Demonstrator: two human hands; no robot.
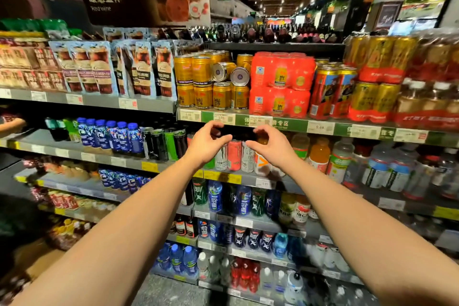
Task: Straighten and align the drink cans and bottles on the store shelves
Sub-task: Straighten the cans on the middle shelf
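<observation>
Both my hands reach toward a row of tall energy-drink cans on the second shelf. My left hand (207, 143) hovers with curled, spread fingers in front of a white can (221, 160). My right hand (269, 145) is cupped the same way in front of another white can (248, 158) and an orange-marked bottle (262, 163). A pink can (234, 155) stands upright between the hands. Neither hand visibly grips anything. On the shelf above, stacked gold cans (202, 82) stand in rows, and two gold cans (231, 73) lie on their sides on top.
Red shrink-wrapped packs (279, 84) sit right of the gold cans. Blue-capped bottles (111, 136) and dark cans (159, 143) fill the second shelf at left, juice bottles (320, 154) at right. Lower shelves hold more bottles. A person's hand (11, 124) shows at the far left.
</observation>
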